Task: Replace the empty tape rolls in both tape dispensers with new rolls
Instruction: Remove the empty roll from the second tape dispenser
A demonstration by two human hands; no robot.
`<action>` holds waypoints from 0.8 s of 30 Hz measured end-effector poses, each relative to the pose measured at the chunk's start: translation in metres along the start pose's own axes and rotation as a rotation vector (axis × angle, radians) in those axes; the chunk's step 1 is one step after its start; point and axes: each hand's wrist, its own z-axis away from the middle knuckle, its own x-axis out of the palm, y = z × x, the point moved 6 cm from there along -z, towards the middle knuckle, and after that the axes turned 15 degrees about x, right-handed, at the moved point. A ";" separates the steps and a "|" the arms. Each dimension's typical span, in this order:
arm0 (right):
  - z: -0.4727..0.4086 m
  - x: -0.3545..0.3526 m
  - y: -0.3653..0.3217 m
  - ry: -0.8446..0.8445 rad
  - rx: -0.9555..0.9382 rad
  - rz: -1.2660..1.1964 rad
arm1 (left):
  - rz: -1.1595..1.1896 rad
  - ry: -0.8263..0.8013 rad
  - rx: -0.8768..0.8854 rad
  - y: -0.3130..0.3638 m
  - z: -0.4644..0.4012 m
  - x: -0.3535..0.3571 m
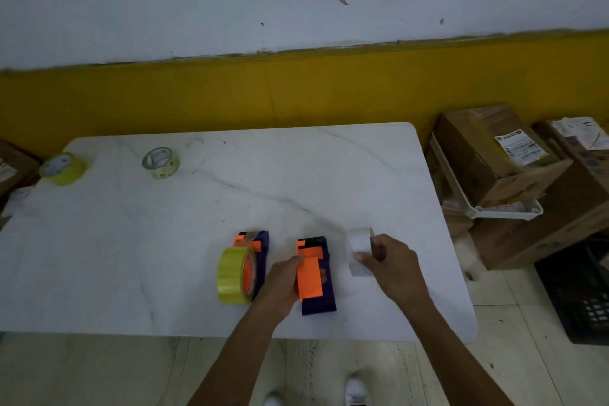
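Two purple-and-orange tape dispensers lie near the front of the white table (197, 208). The left dispenser (258, 241) carries a full yellow tape roll (234, 275). My left hand (283, 283) grips the right dispenser (314, 277) by its left side; no roll shows on it. My right hand (390, 257) holds a pale, empty-looking roll core (361, 249) just right of that dispenser, low over the table. Two more yellow rolls sit at the far left: one (63, 168) at the table's corner, another (160, 162) beside it.
Cardboard boxes (494, 155) and a white plastic basket (501, 209) stand right of the table. A black crate (580, 293) sits on the floor at the right. A yellow-and-white wall runs behind. My shoes (357, 392) show below the table's front edge.
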 end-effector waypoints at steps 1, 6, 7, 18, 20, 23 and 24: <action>-0.001 -0.004 -0.004 -0.013 -0.011 0.003 | -0.014 0.015 -0.012 -0.006 0.001 -0.002; -0.001 -0.009 -0.034 -0.065 -0.079 -0.080 | -0.499 0.076 -0.036 -0.023 0.009 -0.025; -0.001 -0.007 -0.044 -0.094 -0.104 -0.090 | -0.570 0.076 -0.019 -0.017 0.008 -0.028; 0.009 0.047 -0.172 -0.587 -0.217 -0.385 | 0.054 -0.094 0.600 0.148 0.020 -0.017; 0.004 0.067 -0.189 -0.616 -0.197 -0.434 | -0.021 0.004 0.682 0.164 0.017 -0.039; -0.002 0.108 -0.221 -0.606 -0.163 -0.486 | -0.117 0.075 0.751 0.189 0.006 -0.082; -0.002 0.125 -0.235 -0.605 -0.172 -0.482 | -0.148 0.079 0.763 0.196 -0.001 -0.101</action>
